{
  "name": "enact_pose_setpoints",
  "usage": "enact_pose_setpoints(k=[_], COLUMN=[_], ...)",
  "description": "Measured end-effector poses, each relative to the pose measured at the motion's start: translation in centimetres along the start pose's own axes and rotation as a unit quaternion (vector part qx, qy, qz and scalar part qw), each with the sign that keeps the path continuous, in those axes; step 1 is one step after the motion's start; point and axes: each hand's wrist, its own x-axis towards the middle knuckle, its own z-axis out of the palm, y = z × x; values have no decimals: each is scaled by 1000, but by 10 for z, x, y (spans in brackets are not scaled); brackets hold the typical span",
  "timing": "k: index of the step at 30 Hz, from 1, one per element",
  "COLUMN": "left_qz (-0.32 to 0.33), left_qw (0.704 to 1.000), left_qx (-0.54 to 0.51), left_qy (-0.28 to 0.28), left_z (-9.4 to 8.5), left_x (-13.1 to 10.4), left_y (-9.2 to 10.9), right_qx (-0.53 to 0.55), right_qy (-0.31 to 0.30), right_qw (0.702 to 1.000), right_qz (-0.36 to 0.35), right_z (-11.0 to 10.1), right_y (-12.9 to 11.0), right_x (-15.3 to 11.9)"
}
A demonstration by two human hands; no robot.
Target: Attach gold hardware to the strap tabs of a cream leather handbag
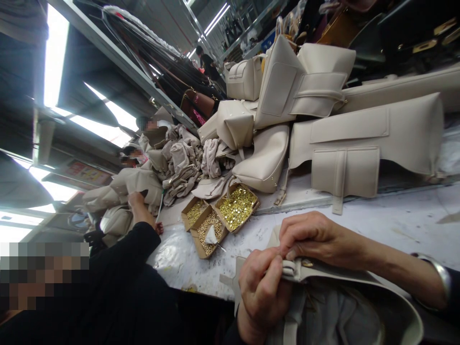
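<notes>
A cream leather bag (398,299) with a grey lining lies open at the lower right, close in front of me. My left hand (264,282) is closed on the bag's edge beside a short strap loop. Over the same edge, my right hand (311,235) comes from the right with its fingers pinched, and its fingertips meet those of my left hand. Whether a small part sits between the fingertips is hidden. A gold-coloured metal piece shows on the bag just below my right hand.
Small cardboard boxes (254,207) of gold-coloured hardware stand on the white table (172,256). Cream bags (345,129) are piled behind them, with crumpled lining cloth (183,160) to the left. A co-worker's dark sleeve (132,254) reaches in at left.
</notes>
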Motion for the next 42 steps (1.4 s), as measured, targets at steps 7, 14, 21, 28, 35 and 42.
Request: enact_pose_setpoints(k=[7,14,21,28,35,42], left_qz=[-18,-14,-13,-26,-29,-23], left_qw=[1000,999,1000,999,998,999], left_qx=[9,27,24,38,48,39], left_qy=[2,-10,-14,-4,1,-7], left_z=[3,4,6,7,7,8], left_x=[4,6,7,7,6,8], left_y=[-1,-2,-3,-5,-7,-5], right_qx=[-59,-81,-84,-106,-36,-147], right_qy=[-55,-61,-55,-25,-34,-25], right_qw=[996,995,994,994,999,988], right_qz=[-28,12,53,24,5,36], right_z=[-11,-18,-18,-12,-16,-11], right_y=[-9,-10,-4,0,6,2], right_x=[3,4,4,3,3,3])
